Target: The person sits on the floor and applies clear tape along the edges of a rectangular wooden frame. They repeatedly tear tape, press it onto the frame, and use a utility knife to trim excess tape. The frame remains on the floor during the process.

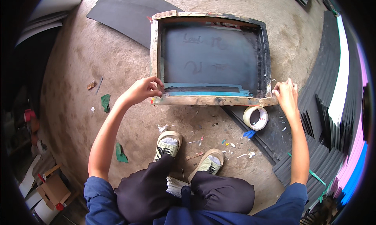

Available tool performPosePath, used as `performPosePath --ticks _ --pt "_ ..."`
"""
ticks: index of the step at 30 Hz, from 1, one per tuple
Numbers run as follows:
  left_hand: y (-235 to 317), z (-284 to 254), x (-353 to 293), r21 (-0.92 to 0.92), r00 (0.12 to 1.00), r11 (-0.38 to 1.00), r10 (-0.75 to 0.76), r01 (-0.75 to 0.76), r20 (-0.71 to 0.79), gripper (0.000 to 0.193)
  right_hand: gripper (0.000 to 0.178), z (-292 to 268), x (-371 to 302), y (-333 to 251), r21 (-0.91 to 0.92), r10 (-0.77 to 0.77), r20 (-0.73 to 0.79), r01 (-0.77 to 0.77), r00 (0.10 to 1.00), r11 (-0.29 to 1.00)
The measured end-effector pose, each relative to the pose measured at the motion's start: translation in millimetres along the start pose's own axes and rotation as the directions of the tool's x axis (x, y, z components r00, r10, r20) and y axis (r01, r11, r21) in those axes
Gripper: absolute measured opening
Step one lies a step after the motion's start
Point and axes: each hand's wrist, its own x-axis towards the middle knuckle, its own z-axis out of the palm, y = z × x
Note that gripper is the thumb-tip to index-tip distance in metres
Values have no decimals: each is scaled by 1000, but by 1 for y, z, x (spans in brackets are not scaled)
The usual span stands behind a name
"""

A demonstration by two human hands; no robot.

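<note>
A wooden screen printing frame (211,101) with a dark, see-through mesh is in front of me, above the floor. Blue strips run along the near side of its mesh, and faint marks show across the middle. My left hand (143,89) pinches the frame's near left corner, thumb and fingers curled at its edge. At the near right corner my right hand (286,92) has its fingers bent over the wood. Just below that corner, a roll of tape (264,118) lies on its side on a dark sheet (270,133), beside a small blue scrap (249,134).
Beyond the frame, a large dark sheet (121,13) lies on the concrete floor (70,80). Stacks of dark sheets (313,158) with pink, white and blue ones line the right. Green scraps (121,153) and litter are strewn near my shoes (168,142). A cardboard box (55,187) stands lower left.
</note>
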Motion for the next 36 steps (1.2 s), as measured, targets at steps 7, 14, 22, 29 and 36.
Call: performPosePath --ticks 7,14,22,29,36 --pt "-1 3 1 240 990 970 69 -38 -122 15 11 -6 -1 -6 33 22 -27 -21 999 999" --pt "2 3 0 264 986 962 107 -69 -129 16 11 0 0 2 59 21 -1 -21 1000 998" --pt "-17 29 25 453 982 885 -22 106 -187 16 11 37 12 -6 39 -42 44 40 998 998" --pt "-23 47 42 720 968 692 140 54 -207 10 12 70 13 -8 -219 -184 -30 173 982 960" --pt "-20 50 46 752 980 652 73 94 -185 8 4 75 13 -17 -181 -171 -23 165 985 970"
